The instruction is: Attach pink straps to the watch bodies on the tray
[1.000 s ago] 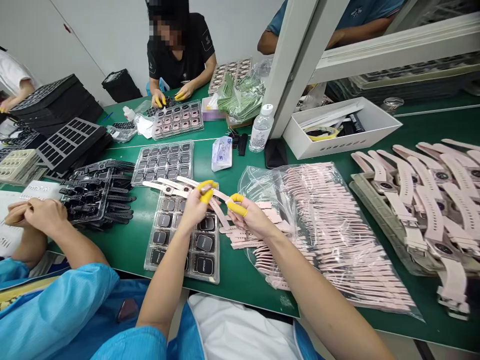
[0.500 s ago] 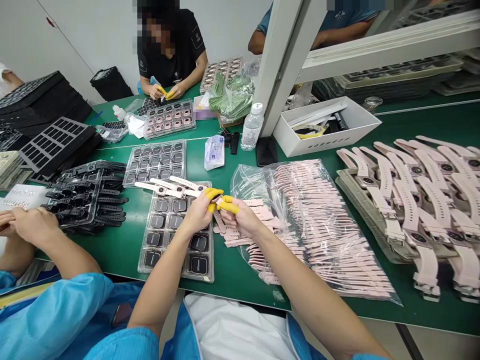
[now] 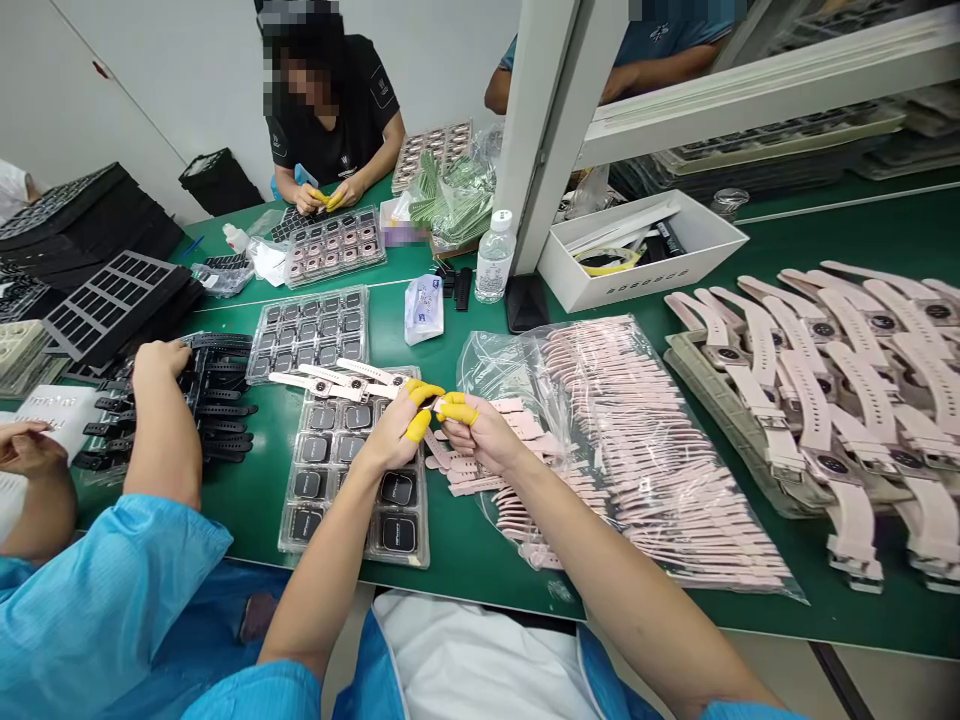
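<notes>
Head view: green worktop (image 3: 465, 545); bag of pink straps (image 3: 637, 450) at three o'clock; tray of watch faces (image 3: 352, 470) at seven. Left hand (image 3: 394, 430) and right hand (image 3: 480, 432) together pinch one pink strap (image 3: 435, 445) at centre.

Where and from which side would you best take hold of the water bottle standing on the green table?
Probably around the clear ribbed body of the water bottle, below its white cap, coming from the near side. It stands upright; a white post crowds its right and a tissue packet lies to its left.
</notes>
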Motion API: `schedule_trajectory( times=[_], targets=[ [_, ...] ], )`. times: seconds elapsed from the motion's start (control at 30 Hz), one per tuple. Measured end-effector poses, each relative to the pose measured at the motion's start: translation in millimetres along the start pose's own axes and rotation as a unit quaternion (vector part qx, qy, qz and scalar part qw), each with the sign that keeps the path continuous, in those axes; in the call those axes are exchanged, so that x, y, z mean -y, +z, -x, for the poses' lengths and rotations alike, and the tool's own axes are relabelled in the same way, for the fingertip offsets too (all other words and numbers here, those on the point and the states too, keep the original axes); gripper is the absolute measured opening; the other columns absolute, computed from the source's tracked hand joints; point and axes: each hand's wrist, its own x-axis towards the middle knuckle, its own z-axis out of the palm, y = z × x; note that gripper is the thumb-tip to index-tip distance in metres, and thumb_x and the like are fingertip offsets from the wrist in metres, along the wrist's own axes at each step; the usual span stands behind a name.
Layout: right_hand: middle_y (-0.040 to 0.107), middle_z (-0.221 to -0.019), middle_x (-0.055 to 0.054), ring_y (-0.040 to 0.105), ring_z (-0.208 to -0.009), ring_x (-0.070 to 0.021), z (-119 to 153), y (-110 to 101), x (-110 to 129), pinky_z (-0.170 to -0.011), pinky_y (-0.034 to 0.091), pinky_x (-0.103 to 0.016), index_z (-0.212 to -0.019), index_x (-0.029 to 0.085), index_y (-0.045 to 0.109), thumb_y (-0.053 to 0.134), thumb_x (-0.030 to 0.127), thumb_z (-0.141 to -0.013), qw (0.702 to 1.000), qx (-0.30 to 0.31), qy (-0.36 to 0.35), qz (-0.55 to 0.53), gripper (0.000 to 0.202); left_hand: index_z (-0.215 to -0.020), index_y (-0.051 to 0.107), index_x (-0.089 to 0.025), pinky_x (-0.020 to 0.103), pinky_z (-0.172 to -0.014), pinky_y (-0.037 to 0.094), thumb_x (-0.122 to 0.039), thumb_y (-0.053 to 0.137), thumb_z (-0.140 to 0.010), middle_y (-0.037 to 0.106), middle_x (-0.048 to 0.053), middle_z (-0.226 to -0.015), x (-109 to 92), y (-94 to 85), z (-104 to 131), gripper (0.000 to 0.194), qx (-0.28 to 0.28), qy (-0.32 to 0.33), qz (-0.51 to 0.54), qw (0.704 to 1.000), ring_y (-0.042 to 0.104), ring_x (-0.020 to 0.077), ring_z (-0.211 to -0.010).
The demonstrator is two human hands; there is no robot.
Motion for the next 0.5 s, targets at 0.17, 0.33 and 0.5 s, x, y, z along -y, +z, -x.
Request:
schedule_trajectory(
  times=[0.17, 0.33, 0.5],
  targets=[
    [0.036, -0.047, 0.013, 0.021, -0.039, -0.0048, -0.3, 1.6, -1.0, -0.037, 0.015, -0.018, -0.08, 0.023, 0.048, 0.081, 0.043, -0.075, 1.0, -0.013, 0.011, -0.015, 0.038, -0.136, 0.057, -0.018, 0.046, -0.106, 0.05, -0.037, 0.035, -0.109, 0.06, 0.014, -0.125, -1.6, 0.7, 0.4, 0.04, 0.0, -0.002, -0.035, 0.999, 0.059, 0.0261, -0.117],
    [0.035, -0.048, 0.013, 0.019, -0.04, -0.0046, -2.1, 1.6, -3.7, -0.038, 0.014, -0.017, -0.083, 0.023, 0.049, 0.08, 0.044, -0.075, 0.999, -0.021, 0.024, 0.015, 0.038, -0.135, 0.059, -0.019, 0.043, -0.104, 0.053, -0.022, 0.046, -0.1, 0.061, 0.013, -0.123, -0.8, 2.8, 2.3, 0.038, 0.013, -0.02, -0.122, 0.992, 0.061, 0.0257, -0.115],
    [0.037, -0.049, 0.014, 0.018, -0.04, -0.0043, -5.4, -1.7, -8.2, -0.039, 0.013, -0.017, -0.086, 0.024, 0.048, 0.08, 0.047, -0.074, 0.998, -0.03, 0.045, 0.044, 0.041, -0.132, 0.062, -0.017, 0.045, -0.104, 0.055, -0.019, 0.051, -0.096, 0.063, 0.015, -0.123, 0.7, 0.4, 3.1, 0.038, 0.038, -0.033, -0.156, 0.987, 0.062, 0.0275, -0.115]
  ],
)
